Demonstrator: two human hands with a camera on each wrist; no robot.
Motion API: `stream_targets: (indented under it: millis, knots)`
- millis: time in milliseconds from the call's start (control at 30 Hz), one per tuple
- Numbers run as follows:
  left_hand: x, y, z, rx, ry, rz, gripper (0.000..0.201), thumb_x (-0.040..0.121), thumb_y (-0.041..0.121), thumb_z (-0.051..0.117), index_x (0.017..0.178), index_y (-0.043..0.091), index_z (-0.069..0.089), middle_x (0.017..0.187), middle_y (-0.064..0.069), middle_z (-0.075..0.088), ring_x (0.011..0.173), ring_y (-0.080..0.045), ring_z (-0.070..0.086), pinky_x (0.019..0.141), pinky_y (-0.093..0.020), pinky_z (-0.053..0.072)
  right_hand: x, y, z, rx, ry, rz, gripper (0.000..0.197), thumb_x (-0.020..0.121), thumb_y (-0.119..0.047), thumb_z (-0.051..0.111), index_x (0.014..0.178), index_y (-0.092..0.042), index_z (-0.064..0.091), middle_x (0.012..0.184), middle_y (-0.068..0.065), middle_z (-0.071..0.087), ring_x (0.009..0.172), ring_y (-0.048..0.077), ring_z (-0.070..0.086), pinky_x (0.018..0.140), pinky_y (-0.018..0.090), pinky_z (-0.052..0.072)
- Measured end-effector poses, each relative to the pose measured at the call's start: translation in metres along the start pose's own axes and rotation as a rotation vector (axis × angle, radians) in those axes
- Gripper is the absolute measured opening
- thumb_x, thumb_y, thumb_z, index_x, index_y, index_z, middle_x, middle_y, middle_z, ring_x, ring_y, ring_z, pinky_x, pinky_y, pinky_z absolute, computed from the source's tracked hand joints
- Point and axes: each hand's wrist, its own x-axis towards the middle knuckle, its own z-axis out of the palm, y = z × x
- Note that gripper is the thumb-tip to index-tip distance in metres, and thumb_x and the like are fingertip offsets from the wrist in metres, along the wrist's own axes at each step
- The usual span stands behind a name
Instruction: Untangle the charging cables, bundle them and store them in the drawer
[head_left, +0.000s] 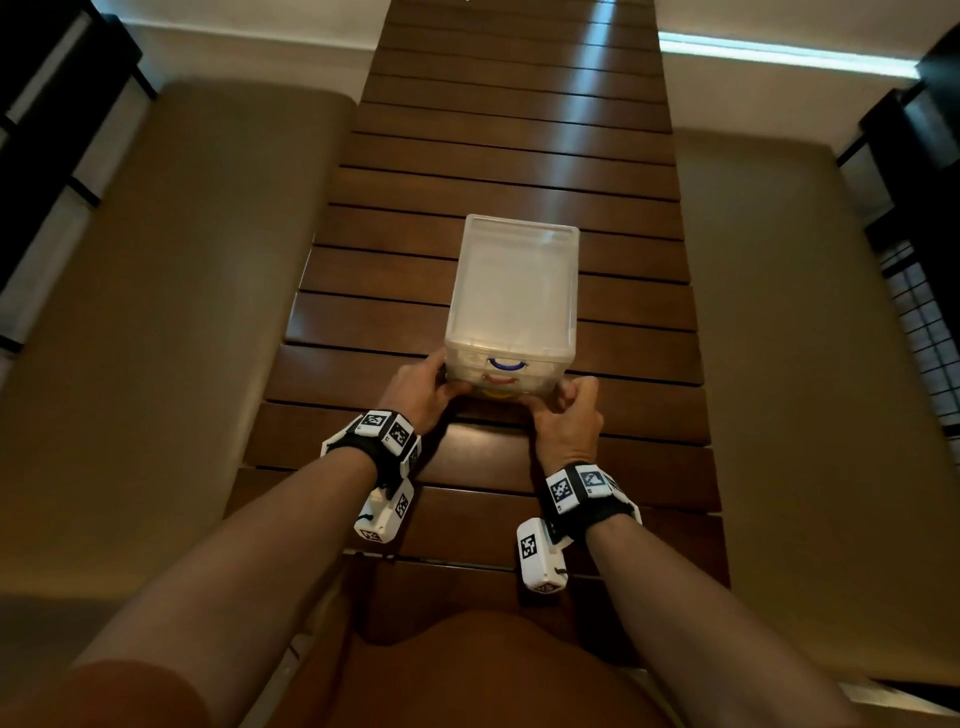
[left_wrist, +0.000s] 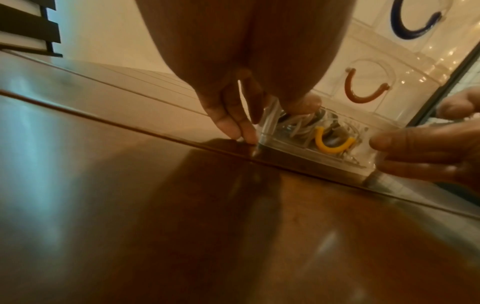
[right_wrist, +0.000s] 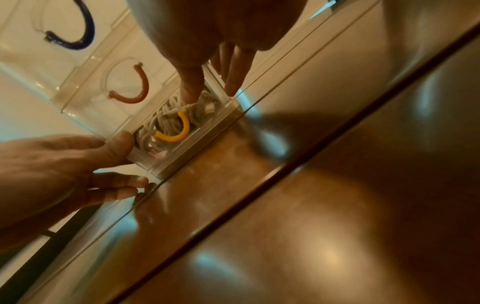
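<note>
A clear plastic drawer unit (head_left: 511, 291) stands on the wooden slat table (head_left: 519, 156). Its three drawers have blue (head_left: 503, 365), red (left_wrist: 363, 92) and yellow handles (left_wrist: 333, 144). White coiled charging cables (right_wrist: 166, 117) lie inside the bottom drawer, behind the yellow handle (right_wrist: 176, 131); that drawer's front sits flush with the unit. My left hand (head_left: 421, 389) holds the unit's front left bottom corner, thumb on the bottom drawer's front, fingers down the side. My right hand (head_left: 566, 410) holds the front right bottom corner the same way.
Tan cushioned benches (head_left: 182, 312) run along both sides of the table, the right one (head_left: 779, 338) close to its edge. Dark slatted frames (head_left: 47, 130) stand at the far left and right. Bare slats stretch beyond the unit and in front of it.
</note>
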Motion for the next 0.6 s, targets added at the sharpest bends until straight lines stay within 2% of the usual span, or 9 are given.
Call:
stream_targets:
  millis: [67, 133, 167, 233, 267, 333, 400, 467, 600]
  knots:
    - [0.002, 0.001, -0.001, 0.001, -0.012, 0.003, 0.042, 0.091, 0.035, 0.063, 0.129, 0.021, 0.053, 0.116, -0.008, 0.068, 0.107, -0.024, 0.064, 0.091, -0.039, 0.050, 0.002, -0.002, 0.000, 0.024, -0.010, 0.030, 0.047, 0.071, -0.010, 0.083, 0.092, -0.026, 0.044, 0.092, -0.005, 0.063, 0.088, 0.014, 0.065, 0.073, 0.023, 0.052]
    - [0.004, 0.001, -0.004, -0.006, -0.033, -0.001, 0.041, 0.089, 0.032, 0.066, 0.127, 0.020, 0.055, 0.118, -0.006, 0.067, 0.109, -0.022, 0.063, 0.091, -0.037, 0.049, 0.008, -0.006, -0.003, -0.024, -0.093, -0.008, 0.056, 0.072, -0.008, 0.081, 0.115, -0.021, 0.048, 0.103, -0.007, 0.061, 0.095, 0.010, 0.062, 0.076, 0.018, 0.048]
    - [0.005, 0.001, -0.006, -0.007, -0.050, 0.001, 0.040, 0.089, 0.030, 0.066, 0.126, 0.019, 0.056, 0.119, -0.006, 0.066, 0.109, -0.021, 0.062, 0.091, -0.035, 0.048, 0.011, -0.008, -0.005, -0.061, -0.153, -0.050, 0.059, 0.072, -0.007, 0.081, 0.122, -0.020, 0.051, 0.107, -0.009, 0.059, 0.097, 0.007, 0.059, 0.078, 0.014, 0.045]
    - [0.008, 0.002, -0.008, 0.022, -0.063, 0.006, 0.034, 0.090, 0.025, 0.065, 0.123, 0.018, 0.058, 0.118, -0.006, 0.067, 0.108, -0.021, 0.062, 0.088, -0.031, 0.047, 0.018, -0.012, -0.010, -0.143, -0.234, -0.122, 0.053, 0.074, -0.005, 0.079, 0.121, -0.017, 0.057, 0.109, -0.008, 0.059, 0.097, 0.006, 0.055, 0.078, 0.008, 0.040]
    - [0.008, 0.003, -0.009, 0.041, -0.055, 0.010, 0.031, 0.091, 0.022, 0.064, 0.121, 0.017, 0.059, 0.117, -0.006, 0.067, 0.107, -0.021, 0.062, 0.086, -0.030, 0.046, 0.020, -0.014, -0.011, -0.171, -0.250, -0.124, 0.048, 0.076, -0.004, 0.077, 0.119, -0.016, 0.059, 0.109, -0.005, 0.062, 0.097, 0.008, 0.057, 0.079, 0.010, 0.042]
    - [0.009, 0.004, -0.007, 0.070, -0.015, 0.019, 0.028, 0.092, 0.015, 0.062, 0.120, 0.015, 0.060, 0.113, -0.008, 0.069, 0.106, -0.024, 0.064, 0.083, -0.028, 0.045, 0.025, -0.017, -0.010, -0.232, -0.225, -0.102, 0.038, 0.082, -0.003, 0.070, 0.117, -0.015, 0.061, 0.109, 0.004, 0.067, 0.099, 0.018, 0.063, 0.081, 0.021, 0.048]
    - [0.011, 0.004, -0.007, 0.072, 0.015, 0.018, 0.027, 0.092, 0.012, 0.061, 0.119, 0.015, 0.061, 0.111, -0.009, 0.069, 0.104, -0.024, 0.065, 0.082, -0.026, 0.045, 0.028, -0.016, -0.009, -0.308, -0.205, -0.064, 0.029, 0.085, -0.008, 0.067, 0.112, -0.014, 0.062, 0.109, 0.009, 0.068, 0.099, 0.025, 0.064, 0.078, 0.026, 0.049]
    - [0.012, 0.005, -0.008, 0.051, 0.010, 0.006, 0.027, 0.091, 0.012, 0.062, 0.118, 0.016, 0.062, 0.112, -0.009, 0.070, 0.104, -0.024, 0.065, 0.083, -0.028, 0.047, 0.029, -0.017, -0.011, -0.368, -0.217, -0.077, 0.024, 0.086, -0.013, 0.068, 0.110, -0.014, 0.061, 0.110, 0.009, 0.067, 0.099, 0.025, 0.064, 0.077, 0.027, 0.049]
    - [0.012, 0.010, -0.008, -0.026, 0.040, 0.008, 0.033, 0.090, 0.012, 0.064, 0.122, 0.019, 0.060, 0.115, -0.006, 0.069, 0.107, -0.021, 0.064, 0.091, -0.034, 0.048, 0.033, -0.022, -0.012, -0.416, -0.302, -0.088, 0.034, 0.084, -0.013, 0.071, 0.115, -0.015, 0.056, 0.115, 0.008, 0.066, 0.105, 0.023, 0.063, 0.087, 0.035, 0.054]
